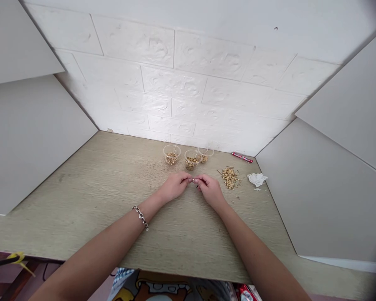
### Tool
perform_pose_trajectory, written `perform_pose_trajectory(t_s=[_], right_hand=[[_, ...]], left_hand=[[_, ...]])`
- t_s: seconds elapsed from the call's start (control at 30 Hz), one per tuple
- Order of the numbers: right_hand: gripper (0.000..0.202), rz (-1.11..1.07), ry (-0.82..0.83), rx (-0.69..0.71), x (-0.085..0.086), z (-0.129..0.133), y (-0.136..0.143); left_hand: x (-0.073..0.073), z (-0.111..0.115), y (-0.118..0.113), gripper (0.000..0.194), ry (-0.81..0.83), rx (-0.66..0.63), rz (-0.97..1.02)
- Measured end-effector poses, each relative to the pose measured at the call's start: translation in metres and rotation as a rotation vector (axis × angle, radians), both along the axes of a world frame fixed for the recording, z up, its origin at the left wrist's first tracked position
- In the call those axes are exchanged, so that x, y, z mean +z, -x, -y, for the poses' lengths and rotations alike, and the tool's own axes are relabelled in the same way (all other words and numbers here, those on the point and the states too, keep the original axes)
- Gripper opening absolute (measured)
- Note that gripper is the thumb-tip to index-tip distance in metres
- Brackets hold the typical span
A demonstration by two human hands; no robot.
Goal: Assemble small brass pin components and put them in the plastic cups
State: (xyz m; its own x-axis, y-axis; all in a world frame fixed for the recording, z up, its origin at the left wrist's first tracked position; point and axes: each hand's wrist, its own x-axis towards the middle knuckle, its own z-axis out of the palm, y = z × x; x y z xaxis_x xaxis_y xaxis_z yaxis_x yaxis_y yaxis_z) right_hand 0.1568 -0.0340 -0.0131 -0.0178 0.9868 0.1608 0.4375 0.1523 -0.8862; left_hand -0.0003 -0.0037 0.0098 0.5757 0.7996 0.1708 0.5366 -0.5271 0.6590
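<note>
My left hand point(174, 185) and my right hand point(209, 190) meet above the table, fingertips nearly touching. Both are closed in a pinch around a small part point(193, 180), too tiny to make out. A short dark end pokes out below the right fingertips. Just beyond the hands stands a clear plastic cup point(192, 160) of small gold-coloured metal pieces. Another clear cup point(171, 156) with lighter gold pieces is to its left, and a third cup point(206, 153) with a few pieces sits behind on the right. A pile of thin gold metal rods point(229, 178) lies right of my right hand.
A crumpled white tissue point(257, 179) and a red patterned stick-like packet point(242, 157) lie at the right. Tiny gold bits point(156, 167) are scattered left of the cups. A white brick-patterned wall point(163, 83) closes the back; grey panels point(34, 142) flank the table point(188, 238).
</note>
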Motion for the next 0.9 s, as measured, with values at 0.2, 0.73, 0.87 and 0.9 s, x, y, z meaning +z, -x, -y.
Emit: perform_pose_trajectory(t_s=[0.2,0.73,0.87,0.9], right_hand=[[0.015,0.029,-0.004,0.002,0.0012,0.0009,0.0002],[0.014,0.250,-0.178,0.024,0.0021,0.0028,0.0021],[0.015,0.279,-0.201,0.025,0.0010,0.0028,0.0029],[0.015,0.280,-0.207,0.027,0.0007,0.0028,0.0032]], left_hand=[[-0.0008,-0.0002,0.0003,0.023,-0.012,-0.013,-0.006],[-0.0043,0.0018,-0.0007,0.021,-0.069,0.001,-0.050],[-0.0052,0.0017,-0.0009,0.021,-0.120,-0.005,-0.073],[-0.0053,0.0020,-0.0009,0.021,-0.141,-0.009,-0.077]])
